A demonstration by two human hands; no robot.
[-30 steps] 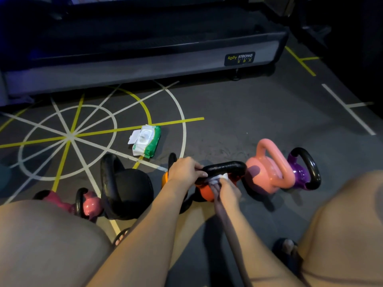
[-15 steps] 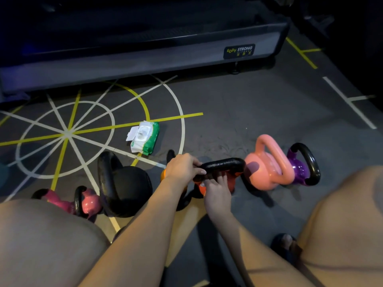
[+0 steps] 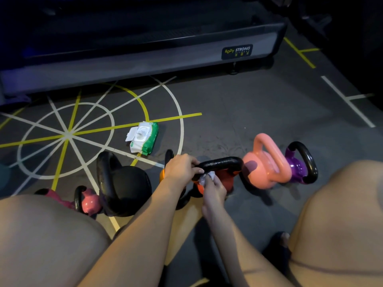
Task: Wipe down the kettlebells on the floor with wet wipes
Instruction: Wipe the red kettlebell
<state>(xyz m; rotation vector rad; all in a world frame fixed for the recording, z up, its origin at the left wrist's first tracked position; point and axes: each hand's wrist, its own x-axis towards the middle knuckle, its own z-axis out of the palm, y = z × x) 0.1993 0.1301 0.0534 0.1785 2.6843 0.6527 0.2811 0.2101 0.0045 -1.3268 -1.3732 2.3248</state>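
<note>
At the lower left of the frame a small pink kettlebell [image 3: 90,203] stands on the floor [image 3: 248,104] just beside a large black kettlebell [image 3: 126,187]. Above them, left of centre, lies the wet wipes pack [image 3: 144,137] with its flap open. At centre the left hand [image 3: 182,167] has its grip clenched round the left end of the black handle [image 3: 221,163] of the orange kettlebell [image 3: 223,179]. Directly beneath that handle the right hand [image 3: 214,190] keeps its grip pinched on a white wipe [image 3: 206,176], held against the underside. Further right stand a salmon kettlebell [image 3: 263,170] and, just beside it, a purple kettlebell [image 3: 297,168].
</note>
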